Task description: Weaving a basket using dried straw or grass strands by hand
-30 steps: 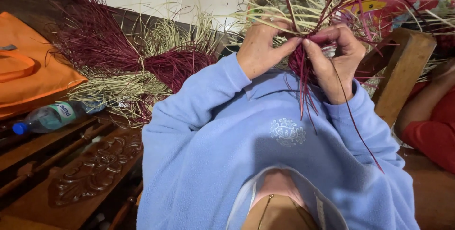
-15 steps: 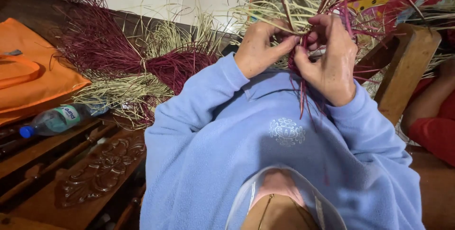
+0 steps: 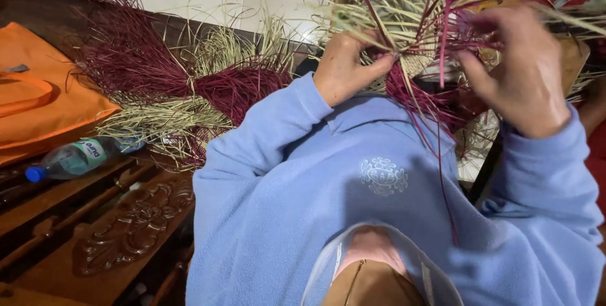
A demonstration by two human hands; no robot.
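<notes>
A half-woven piece of straw (image 3: 413,60), pale and dark red strands mixed, sits in front of my chest. My left hand (image 3: 344,66) pinches it at its lower left edge, thumb pressed against the weave. My right hand (image 3: 521,69) is on the right side of the piece, fingers curled around several dark red strands (image 3: 442,35) that stick upward. Loose red strands hang from the weave over my light blue fleece sleeves (image 3: 303,173).
Tied bundles of dark red straw (image 3: 158,76) and pale straw (image 3: 161,120) lie on the dark surface at left. An orange bag (image 3: 44,101) and a lying plastic bottle (image 3: 79,158) are beside them. Carved wooden furniture (image 3: 120,230) is at lower left.
My right hand has moved right and away from the left hand, pulling red strands with it. The left hand keeps its pinch on the weave. The camera has shifted slightly.
</notes>
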